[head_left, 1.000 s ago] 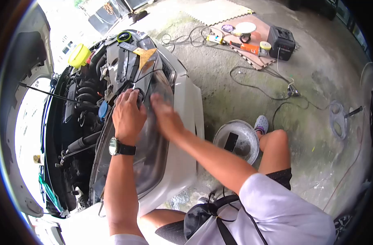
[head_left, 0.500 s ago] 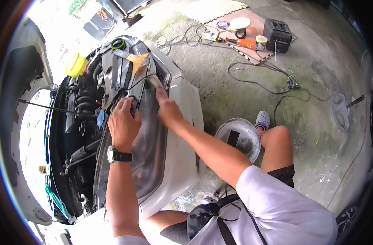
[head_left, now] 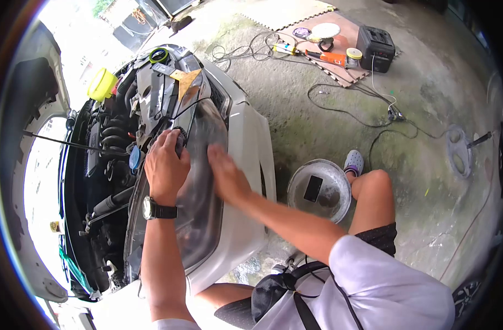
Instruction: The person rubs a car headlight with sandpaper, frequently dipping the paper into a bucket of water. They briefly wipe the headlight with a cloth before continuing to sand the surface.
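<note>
A large hazy headlight point(head_left: 199, 220) sits at the front corner of a white car, under the raised hood. My left hand point(head_left: 166, 170), with a watch on the wrist, curls its fingers around a dark round part point(head_left: 180, 142) at the headlight's inner edge. On the lens's outer side lies my right hand point(head_left: 229, 179), its fingers blurred by motion; I cannot tell whether anything is under them. A thin black cable point(head_left: 192, 106) crosses the headlight's far end. Beyond it, a yellow-brown triangular scraper point(head_left: 186, 82) rests on the front panel.
The engine bay point(head_left: 111, 148) lies to the left, with a yellow container point(head_left: 101, 85) at its far side. A round basin point(head_left: 334, 206) holding a black phone point(head_left: 313, 188) stands by my leg. Cables, an orange tool point(head_left: 333, 58) and a black box point(head_left: 375, 48) are on the floor.
My right hand has slid back along the lens towards me, away from the headlight's far end. My left hand stays at the same dark part.
</note>
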`<state>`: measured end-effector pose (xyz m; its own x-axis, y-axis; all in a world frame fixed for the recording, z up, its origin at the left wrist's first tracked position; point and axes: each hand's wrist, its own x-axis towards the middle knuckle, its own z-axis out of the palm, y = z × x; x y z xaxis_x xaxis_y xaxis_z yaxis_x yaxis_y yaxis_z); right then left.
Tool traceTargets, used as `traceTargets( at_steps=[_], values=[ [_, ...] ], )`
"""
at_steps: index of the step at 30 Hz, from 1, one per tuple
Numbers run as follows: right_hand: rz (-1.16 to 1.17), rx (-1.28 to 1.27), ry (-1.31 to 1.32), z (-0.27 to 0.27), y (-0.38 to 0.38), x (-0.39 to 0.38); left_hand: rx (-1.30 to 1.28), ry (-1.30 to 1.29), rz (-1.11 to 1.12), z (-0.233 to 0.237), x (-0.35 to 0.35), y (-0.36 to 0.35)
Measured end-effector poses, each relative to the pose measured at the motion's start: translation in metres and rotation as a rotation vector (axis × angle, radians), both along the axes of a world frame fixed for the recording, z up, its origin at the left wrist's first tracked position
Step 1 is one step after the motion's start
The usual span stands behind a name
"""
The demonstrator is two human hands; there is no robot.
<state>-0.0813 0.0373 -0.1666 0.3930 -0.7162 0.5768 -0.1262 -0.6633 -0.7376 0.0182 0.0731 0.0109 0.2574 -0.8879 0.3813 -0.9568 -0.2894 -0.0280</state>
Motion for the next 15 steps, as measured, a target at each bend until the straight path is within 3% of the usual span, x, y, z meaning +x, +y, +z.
traceTargets(
  at_steps=[4,7,9,12,15],
  values=[
    [0.083,-0.053,0.065,0.001,0.019,-0.025,-0.015,-0.011,-0.025,-0.001,0.002,0.001],
    [0.075,0.034,0.019,0.006,-0.034,0.001,0.011,0.019,-0.004,-0.001,0.001,0.0],
    [-0.018,0.245,-0.015,0.009,-0.051,0.016,-0.003,-0.012,-0.033,-0.002,0.003,-0.001],
    [-0.011,0.038,0.038,0.003,0.011,-0.007,0.013,0.011,-0.002,0.001,-0.001,-0.001],
    [0.069,-0.024,0.039,0.007,0.021,-0.026,0.0,-0.006,-0.012,-0.003,0.004,0.0]
  ],
)
